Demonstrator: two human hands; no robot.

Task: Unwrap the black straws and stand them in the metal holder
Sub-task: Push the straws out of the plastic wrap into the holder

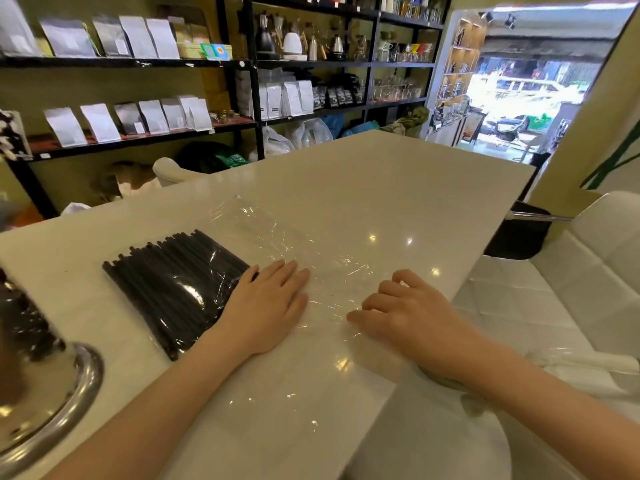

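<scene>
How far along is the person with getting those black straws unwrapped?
Barely begun. The bundle of black straws lies on the white table, apparently inside the clear plastic wrap. The left hand rests flat on the wrap; the right hand curls at it. Filling the shiny metal holder remains.

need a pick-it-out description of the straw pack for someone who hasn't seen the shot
Start at the white table that fills the middle of the head view. On its near left part lies a flat bundle of black straws in a clear wrapper, with the left hand resting flat at its right edge. It is the only black mass on the tabletop; the wrapper beside it is empty and see-through.
</scene>
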